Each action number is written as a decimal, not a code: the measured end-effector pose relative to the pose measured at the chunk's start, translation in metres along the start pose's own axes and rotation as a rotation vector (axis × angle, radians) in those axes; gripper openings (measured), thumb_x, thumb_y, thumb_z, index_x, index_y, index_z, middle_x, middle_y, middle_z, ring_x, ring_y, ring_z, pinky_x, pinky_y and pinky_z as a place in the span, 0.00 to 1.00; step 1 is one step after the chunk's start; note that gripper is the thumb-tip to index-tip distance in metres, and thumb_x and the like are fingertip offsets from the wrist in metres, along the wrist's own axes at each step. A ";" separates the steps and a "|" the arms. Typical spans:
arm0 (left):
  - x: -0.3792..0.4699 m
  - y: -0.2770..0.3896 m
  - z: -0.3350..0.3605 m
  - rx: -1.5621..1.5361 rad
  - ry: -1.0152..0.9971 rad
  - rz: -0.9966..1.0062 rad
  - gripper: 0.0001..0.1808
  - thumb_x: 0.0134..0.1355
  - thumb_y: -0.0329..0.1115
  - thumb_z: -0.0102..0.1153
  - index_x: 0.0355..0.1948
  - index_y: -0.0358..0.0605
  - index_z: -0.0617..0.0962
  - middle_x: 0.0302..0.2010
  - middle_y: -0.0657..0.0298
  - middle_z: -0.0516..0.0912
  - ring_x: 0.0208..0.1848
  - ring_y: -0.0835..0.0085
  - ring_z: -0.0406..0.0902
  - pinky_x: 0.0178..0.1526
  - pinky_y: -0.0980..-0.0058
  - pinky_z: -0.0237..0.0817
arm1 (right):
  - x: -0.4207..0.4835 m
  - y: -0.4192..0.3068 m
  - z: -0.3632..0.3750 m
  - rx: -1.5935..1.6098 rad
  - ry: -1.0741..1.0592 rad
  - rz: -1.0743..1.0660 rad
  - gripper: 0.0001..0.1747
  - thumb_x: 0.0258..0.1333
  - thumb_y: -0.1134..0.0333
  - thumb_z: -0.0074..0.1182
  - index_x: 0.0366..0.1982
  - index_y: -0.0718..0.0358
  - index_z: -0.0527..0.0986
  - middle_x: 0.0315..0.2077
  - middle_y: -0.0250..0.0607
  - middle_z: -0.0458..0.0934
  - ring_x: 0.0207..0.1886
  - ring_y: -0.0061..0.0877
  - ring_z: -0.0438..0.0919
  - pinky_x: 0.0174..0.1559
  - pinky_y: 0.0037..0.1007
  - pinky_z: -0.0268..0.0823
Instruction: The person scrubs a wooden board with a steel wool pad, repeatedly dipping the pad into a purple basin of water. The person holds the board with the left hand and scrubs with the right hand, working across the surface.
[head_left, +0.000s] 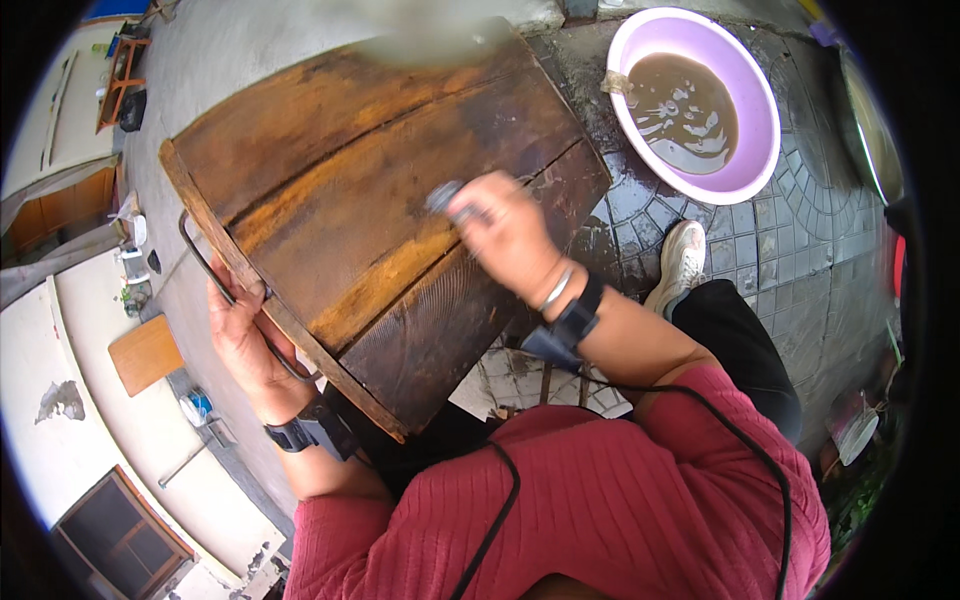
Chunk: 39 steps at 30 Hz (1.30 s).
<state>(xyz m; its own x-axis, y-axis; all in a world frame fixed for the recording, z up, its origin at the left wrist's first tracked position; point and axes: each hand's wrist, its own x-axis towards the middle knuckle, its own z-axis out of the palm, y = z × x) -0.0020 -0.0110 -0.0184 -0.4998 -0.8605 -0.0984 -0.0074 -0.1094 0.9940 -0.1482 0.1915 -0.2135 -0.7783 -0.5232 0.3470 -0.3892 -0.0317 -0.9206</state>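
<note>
A large wet wooden panel (360, 161), made of dark brown planks with orange-brown patches, lies tilted before me. A narrow wooden strip (225, 232) edges its left end, with a bent metal handle (201, 251) fixed to it. My left hand (244, 337) grips the panel's edge by that handle, fingers passing through the loop. Over the middle of the planks, my right hand (504, 232) is closed on a small grey scouring pad (444, 196), blurred by motion; its exact material is unclear. Fine curved streaks mark the plank nearest me.
A pale purple plastic basin (761, 142) of murky brown water stands at upper right on wet paving (795, 240). My shoe (684, 259) is below it. A black cable (750, 435) crosses my red top. A wooden board (146, 354) leans by the left wall.
</note>
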 end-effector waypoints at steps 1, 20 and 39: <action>-0.001 0.000 0.000 0.002 0.022 -0.026 0.35 0.58 0.14 0.45 0.70 0.35 0.69 0.64 0.56 0.77 0.66 0.62 0.75 0.69 0.62 0.66 | -0.001 -0.015 0.005 0.038 -0.021 -0.058 0.13 0.43 0.81 0.55 0.31 0.56 0.78 0.32 0.43 0.79 0.41 0.43 0.78 0.48 0.41 0.70; 0.004 0.000 -0.003 -0.106 -0.109 -0.028 0.32 0.58 0.15 0.48 0.66 0.35 0.73 0.63 0.52 0.80 0.64 0.61 0.77 0.68 0.64 0.68 | -0.020 0.048 -0.031 -0.443 0.006 0.340 0.31 0.48 0.60 0.69 0.55 0.65 0.78 0.46 0.54 0.79 0.53 0.49 0.77 0.60 0.44 0.70; 0.004 -0.001 -0.001 -0.104 -0.099 -0.033 0.34 0.58 0.13 0.43 0.69 0.34 0.69 0.65 0.52 0.78 0.67 0.64 0.75 0.69 0.67 0.65 | -0.028 0.083 -0.038 -0.076 0.121 0.451 0.16 0.54 0.73 0.65 0.47 0.65 0.81 0.39 0.39 0.83 0.44 0.24 0.81 0.51 0.27 0.72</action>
<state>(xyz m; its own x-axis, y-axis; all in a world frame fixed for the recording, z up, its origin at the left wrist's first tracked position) -0.0032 -0.0151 -0.0199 -0.5840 -0.8027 -0.1208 0.0619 -0.1924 0.9794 -0.1773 0.2360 -0.2929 -0.9280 -0.3675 -0.0616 -0.0310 0.2409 -0.9701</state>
